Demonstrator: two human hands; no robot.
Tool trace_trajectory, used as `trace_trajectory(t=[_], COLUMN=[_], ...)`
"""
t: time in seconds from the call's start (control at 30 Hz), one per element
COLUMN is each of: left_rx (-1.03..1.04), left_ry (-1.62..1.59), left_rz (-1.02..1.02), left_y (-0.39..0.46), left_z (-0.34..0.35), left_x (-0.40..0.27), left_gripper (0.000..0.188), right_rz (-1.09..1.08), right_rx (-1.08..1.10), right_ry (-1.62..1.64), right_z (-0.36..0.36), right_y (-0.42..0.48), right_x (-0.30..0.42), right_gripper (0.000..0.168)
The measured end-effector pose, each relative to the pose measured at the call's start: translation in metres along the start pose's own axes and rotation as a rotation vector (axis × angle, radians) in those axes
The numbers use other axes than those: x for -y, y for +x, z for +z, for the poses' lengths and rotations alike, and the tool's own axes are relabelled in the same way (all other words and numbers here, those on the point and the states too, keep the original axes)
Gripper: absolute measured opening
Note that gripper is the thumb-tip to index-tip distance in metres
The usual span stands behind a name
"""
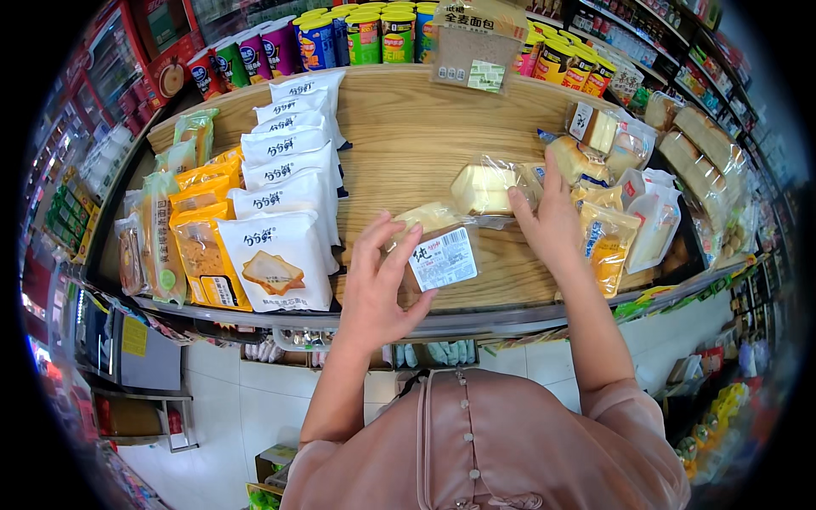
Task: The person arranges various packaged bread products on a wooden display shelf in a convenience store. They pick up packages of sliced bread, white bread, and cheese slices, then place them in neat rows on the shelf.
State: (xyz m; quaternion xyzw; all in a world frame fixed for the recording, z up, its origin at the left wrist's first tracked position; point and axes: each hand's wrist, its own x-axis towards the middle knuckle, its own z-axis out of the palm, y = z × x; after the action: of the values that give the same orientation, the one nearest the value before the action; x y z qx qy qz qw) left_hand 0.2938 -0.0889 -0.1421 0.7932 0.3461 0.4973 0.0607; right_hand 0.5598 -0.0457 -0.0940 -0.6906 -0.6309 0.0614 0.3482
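Note:
A wrapped loaf with a white label [444,258] lies on the wooden shelf board [395,134] near its front edge. My left hand [382,287] is at the loaf's left side, thumb and fingers spread around that end; whether it grips is unclear. Behind and to the right is a clear-wrapped pale sliced cake [486,188]. My right hand [551,220] has its thumb at the cake's right end and its fingers pointing up, spread apart. Left of my left hand stands a row of white bread packets [274,255]. Yellow bread packets [207,255] adjoin them.
Chip canisters [398,32] line the back edge, with a wholemeal bread bag [478,48] among them. Right of my right hand are a yellow-wrapped bread [605,248], a white packet [653,220] and long wrapped loaves [695,172]. Stocked shelves surround the display.

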Motion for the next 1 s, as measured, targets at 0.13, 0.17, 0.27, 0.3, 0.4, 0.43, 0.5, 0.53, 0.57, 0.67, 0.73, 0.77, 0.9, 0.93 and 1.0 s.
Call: trace_trajectory(t=[0.13, 0.17, 0.27, 0.3, 0.4, 0.43, 0.5, 0.53, 0.57, 0.67, 0.73, 0.77, 0.9, 0.93, 1.0], left_rx=[0.034, 0.034, 0.04, 0.057, 0.101, 0.099, 0.098, 0.083, 0.065, 0.027, 0.001, -0.011, 0.008, 0.005, -0.028], left_ry=[-0.008, -0.005, 0.065, 0.05, 0.01, 0.022, 0.042, 0.071, 0.119, 0.277, 0.424, 0.495, 0.477, 0.462, 0.447], left_rz=[-0.014, -0.006, 0.0, -0.031, -0.132, -0.13, -0.126, -0.116, -0.099, -0.053, -0.042, -0.033, -0.03, -0.035, -0.019], left_y=[0.001, 0.0, 0.0, 0.001, 0.002, 0.0, -0.002, 0.0, -0.001, -0.003, -0.01, -0.011, -0.016, -0.015, -0.013], left_z=[-0.003, -0.003, -0.004, -0.004, -0.007, -0.01, -0.015, -0.02, -0.024, -0.035, -0.041, -0.043, -0.027, -0.021, -0.016], left_x=[-0.006, -0.006, -0.008, -0.011, -0.017, -0.016, -0.016, -0.018, -0.019, -0.018, -0.021, -0.023, -0.029, -0.031, -0.025], left_gripper=[0.089, 0.087, 0.074, 0.071, 0.061, 0.059, 0.056, 0.05, 0.049, 0.043, 0.043, 0.044, 0.049, 0.048, 0.046], right_rz=[-0.624, -0.631, -0.643, -0.646, -0.578, -0.543, -0.486, -0.445, -0.387, -0.21, -0.123, -0.13, -0.169, -0.179, -0.179], right_rx=[-0.106, 0.008, 0.265, 0.298, 0.368, 0.388, 0.276, 0.215, 0.288, 0.486, 0.631, 0.643, 0.674, 0.675, 0.709], right_ry=[-0.339, -0.326, -0.318, -0.341, -0.293, -0.257, 0.025, 0.167, 0.383, 0.826, 0.833, 0.878, 0.954, 0.953, 0.978], right_z=[-0.026, -0.029, -0.03, -0.027, -0.023, -0.021, -0.008, 0.001, 0.019, 0.066, 0.075, 0.08, 0.091, 0.092, 0.09], right_y=[0.002, 0.002, 0.005, 0.013, 0.033, 0.037, 0.039, 0.039, 0.042, 0.045, 0.039, 0.039, 0.034, 0.033, 0.033], right_x=[0.026, 0.032, 0.043, 0.044, 0.05, 0.053, 0.06, 0.061, 0.059, 0.055, 0.063, 0.064, 0.074, 0.078, 0.08], right_gripper=[0.086, 0.086, 0.082, 0.079, 0.076, 0.076, 0.074, 0.074, 0.073, 0.071, 0.073, 0.072, 0.07, 0.07, 0.069])
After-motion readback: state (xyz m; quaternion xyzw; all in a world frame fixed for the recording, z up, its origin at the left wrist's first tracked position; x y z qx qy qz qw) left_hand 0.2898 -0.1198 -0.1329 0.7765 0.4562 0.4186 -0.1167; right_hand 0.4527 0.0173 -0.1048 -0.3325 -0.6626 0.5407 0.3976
